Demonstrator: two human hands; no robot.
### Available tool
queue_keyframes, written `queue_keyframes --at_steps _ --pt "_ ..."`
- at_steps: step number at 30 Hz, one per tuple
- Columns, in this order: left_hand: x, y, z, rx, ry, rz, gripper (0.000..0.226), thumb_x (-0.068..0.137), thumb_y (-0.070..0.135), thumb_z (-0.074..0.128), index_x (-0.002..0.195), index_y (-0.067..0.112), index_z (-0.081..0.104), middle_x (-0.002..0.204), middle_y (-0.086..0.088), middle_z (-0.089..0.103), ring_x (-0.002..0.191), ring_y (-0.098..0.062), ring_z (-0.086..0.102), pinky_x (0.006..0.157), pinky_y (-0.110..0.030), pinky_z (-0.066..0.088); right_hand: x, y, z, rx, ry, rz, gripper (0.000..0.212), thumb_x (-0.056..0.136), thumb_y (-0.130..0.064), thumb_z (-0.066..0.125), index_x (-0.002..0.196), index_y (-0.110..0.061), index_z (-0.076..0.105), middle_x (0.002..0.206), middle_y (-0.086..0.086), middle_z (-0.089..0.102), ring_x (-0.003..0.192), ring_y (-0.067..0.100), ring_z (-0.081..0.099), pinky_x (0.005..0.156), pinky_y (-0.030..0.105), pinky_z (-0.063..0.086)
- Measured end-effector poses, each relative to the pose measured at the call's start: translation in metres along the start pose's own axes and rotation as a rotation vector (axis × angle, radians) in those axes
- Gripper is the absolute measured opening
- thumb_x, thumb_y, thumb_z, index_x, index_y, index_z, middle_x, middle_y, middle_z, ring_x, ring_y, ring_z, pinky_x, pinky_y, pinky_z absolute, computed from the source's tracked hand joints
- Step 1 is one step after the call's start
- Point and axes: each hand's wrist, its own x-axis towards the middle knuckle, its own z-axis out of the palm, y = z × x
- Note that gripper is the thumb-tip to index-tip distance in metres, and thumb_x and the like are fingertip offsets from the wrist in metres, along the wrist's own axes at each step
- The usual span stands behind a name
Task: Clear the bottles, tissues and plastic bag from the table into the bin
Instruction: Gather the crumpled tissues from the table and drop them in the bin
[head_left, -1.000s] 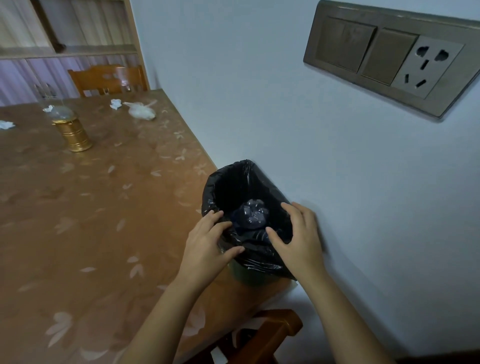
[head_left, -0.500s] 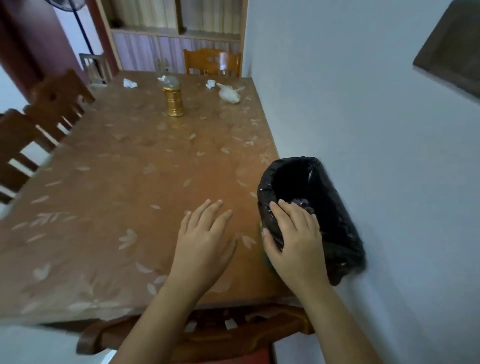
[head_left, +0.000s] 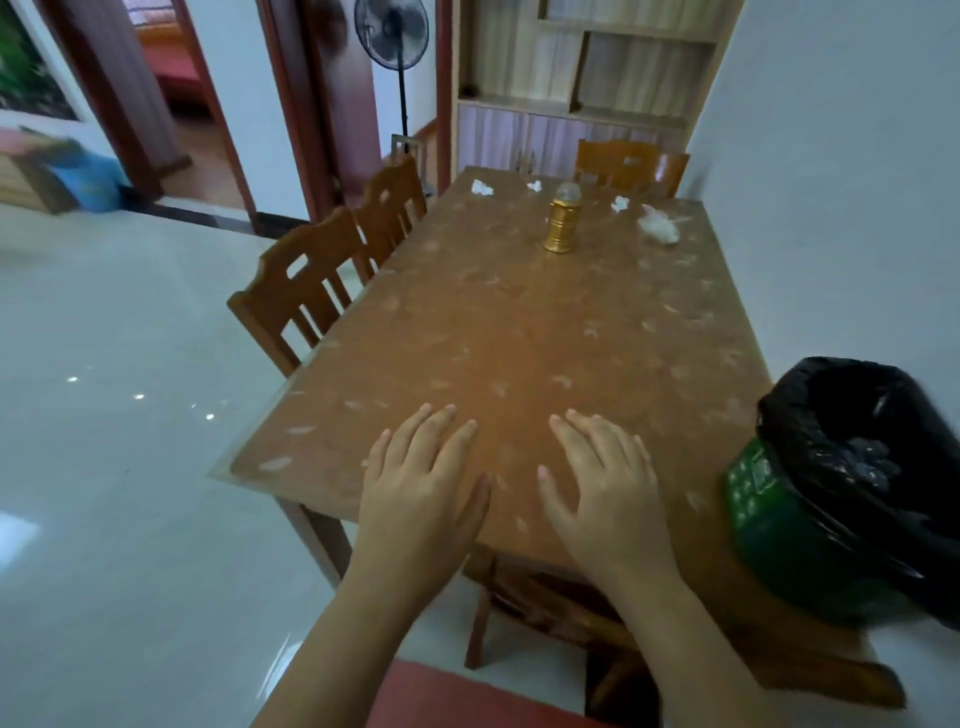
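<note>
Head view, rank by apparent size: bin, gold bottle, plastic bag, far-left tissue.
1. bin, largest, though nearness to the camera inflates it.
2. gold bottle and plastic bag look alike, so unranked.
3. far-left tissue, smallest.

Table (head_left: 493, 338): tissues (head_left: 481, 187), bottle (head_left: 560, 224), bag (head_left: 658, 231), bin (head_left: 769, 519)

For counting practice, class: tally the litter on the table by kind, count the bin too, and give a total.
Crumpled tissues: 3
Gold bottle: 1
Plastic bag: 1
Bin: 1
Total: 6
</note>
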Motion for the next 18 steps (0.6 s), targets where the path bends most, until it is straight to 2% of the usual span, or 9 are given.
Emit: queue_keyframes --at_steps 4,9,18 --pt "-0.036 -0.075 -0.038 0.020 0.041 -0.039 0.042 0.079 0.032 0.047 0.109 0.008 0.063 0.116 -0.015 0.064 0.114 -0.033 0.055 0.088 -0.056 0.046 -0.008 -0.088 0.030 0.046 -0.007 -0.064 0.049 0.083 -0.036 0.039 0.120 -0.011 0.058 0.120 0.010 0.061 0.114 0.030 0.053 0.097 0.049 0.033" --pt "-0.069 -0.142 -0.083 0.097 0.088 -0.036 0.040 0.081 0.031 0.048 0.110 0.008 0.063 0.116 -0.015 0.064 0.112 -0.033 0.057 0.089 -0.050 0.046 -0.008 -0.178 0.059 0.095 -0.052 -0.140 0.048 0.082 -0.036 0.040 0.118 -0.011 0.059 0.119 0.010 0.062 0.112 0.030 0.055 0.096 0.050 0.035" --pt "-0.090 -0.238 -0.119 0.163 0.148 -0.213 0.040 0.082 0.031 0.046 0.109 0.007 0.063 0.113 -0.015 0.065 0.109 -0.033 0.058 0.089 -0.048 0.044 0.018 -0.286 0.107 0.187 -0.095 -0.304 0.047 0.083 -0.037 0.039 0.115 -0.011 0.061 0.116 0.011 0.064 0.110 0.031 0.057 0.094 0.055 0.038"
